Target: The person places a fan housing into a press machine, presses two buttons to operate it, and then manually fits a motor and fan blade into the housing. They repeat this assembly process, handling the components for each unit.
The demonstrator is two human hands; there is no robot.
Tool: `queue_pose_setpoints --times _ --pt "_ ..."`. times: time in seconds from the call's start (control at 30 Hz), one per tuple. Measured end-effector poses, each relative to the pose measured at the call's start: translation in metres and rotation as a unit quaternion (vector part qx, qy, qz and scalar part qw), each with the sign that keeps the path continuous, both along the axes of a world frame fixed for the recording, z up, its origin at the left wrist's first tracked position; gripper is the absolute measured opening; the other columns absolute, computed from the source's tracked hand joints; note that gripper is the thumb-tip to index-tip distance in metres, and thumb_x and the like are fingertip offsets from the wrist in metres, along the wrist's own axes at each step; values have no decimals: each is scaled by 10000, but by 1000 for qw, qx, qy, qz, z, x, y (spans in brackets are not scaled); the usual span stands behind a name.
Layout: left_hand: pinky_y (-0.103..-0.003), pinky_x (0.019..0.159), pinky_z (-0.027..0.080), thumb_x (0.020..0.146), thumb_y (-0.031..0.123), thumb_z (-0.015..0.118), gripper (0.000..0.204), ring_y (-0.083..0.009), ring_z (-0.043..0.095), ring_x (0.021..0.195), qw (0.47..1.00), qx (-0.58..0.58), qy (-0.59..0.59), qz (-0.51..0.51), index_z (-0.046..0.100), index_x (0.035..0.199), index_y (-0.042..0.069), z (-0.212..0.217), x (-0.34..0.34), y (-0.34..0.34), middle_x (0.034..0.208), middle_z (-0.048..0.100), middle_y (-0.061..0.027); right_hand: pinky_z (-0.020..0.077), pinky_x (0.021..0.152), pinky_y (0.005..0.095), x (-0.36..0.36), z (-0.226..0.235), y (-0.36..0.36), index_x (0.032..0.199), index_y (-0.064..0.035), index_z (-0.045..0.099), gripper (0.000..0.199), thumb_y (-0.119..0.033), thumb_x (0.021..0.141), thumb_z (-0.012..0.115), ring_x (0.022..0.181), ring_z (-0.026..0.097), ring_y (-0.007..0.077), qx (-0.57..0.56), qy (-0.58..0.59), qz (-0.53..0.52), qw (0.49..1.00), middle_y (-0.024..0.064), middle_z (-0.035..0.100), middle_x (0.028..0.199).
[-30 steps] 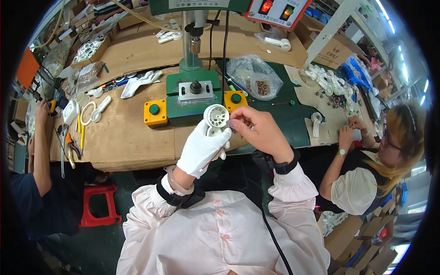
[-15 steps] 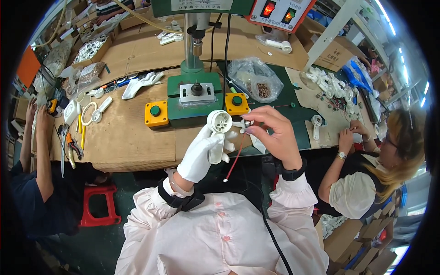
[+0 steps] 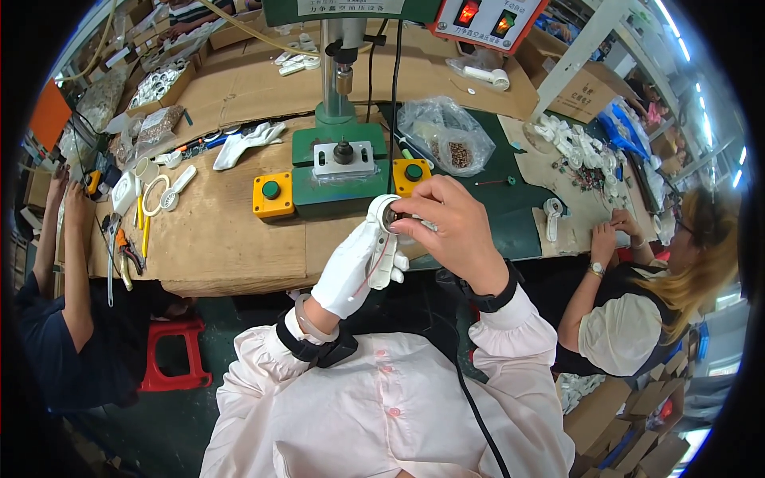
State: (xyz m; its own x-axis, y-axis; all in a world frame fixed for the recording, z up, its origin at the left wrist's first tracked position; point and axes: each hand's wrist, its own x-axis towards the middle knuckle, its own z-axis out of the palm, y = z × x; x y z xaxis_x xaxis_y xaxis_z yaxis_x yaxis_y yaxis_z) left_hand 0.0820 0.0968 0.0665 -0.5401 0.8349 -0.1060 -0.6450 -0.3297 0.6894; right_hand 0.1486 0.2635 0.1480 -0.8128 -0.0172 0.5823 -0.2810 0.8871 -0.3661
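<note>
Fingers (image 3: 421,209) of the bare right hand (image 3: 450,231) are curled close together, pinched over the open round end of a white plastic part (image 3: 385,217). The left hand (image 3: 355,267), in a white glove, is closed around the body of that same part from below, gloved fingers wrapped about it, so the part sits between the two hands, raised above the near edge of the bench (image 3: 215,239). A thin red wire (image 3: 374,267) hangs from the part across the glove. What the right fingertips pinch inside the round end is too small to tell.

Just beyond the hands stands a green press (image 3: 339,171) with a yellow button box (image 3: 272,195) on its left and another (image 3: 412,174) on its right. Behind and to the right lies a clear plastic bag (image 3: 446,135) of small parts. A second person (image 3: 637,311) sits at the right with hands on the bench; a third person's arm (image 3: 68,255) reaches in at the left.
</note>
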Motion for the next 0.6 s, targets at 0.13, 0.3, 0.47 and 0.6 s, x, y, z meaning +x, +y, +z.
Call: queue_pose_setpoints --times 0.13,0.3,0.47,0.6 --pt "-304 632 551 1042 377 442 454 -204 651 815 1000 17 2 -21 444 1375 69 -3 -5 -3 1058 620 -91 500 654 310 0 10 -4 958 -121 751 261 -131 703 807 807 606 205 93 -9 5 996 27 617 877" --pt "-322 642 544 1039 366 448 418 -220 645 789 999 43 -10 1 485 1308 48 4 -1 -4 1009 630 -106 500 639 311 0 8 -1 963 -131 752 267 -116 701 803 800 604 196 119 13 9 993 21 627 885" --pt "-308 627 547 1032 376 471 458 -201 645 803 999 48 -2 -22 439 1383 82 4 -5 -7 1084 610 -81 497 631 310 -3 8 2 963 -131 751 275 -108 695 805 793 596 198 70 37 38 996 26 624 895" --pt "-306 629 550 1031 377 475 453 -197 645 804 998 52 28 -7 440 1389 102 13 -5 -5 1103 606 -70 494 631 312 -4 13 4 946 -124 750 260 -125 692 808 788 591 200 85 33 58 994 25 623 898"
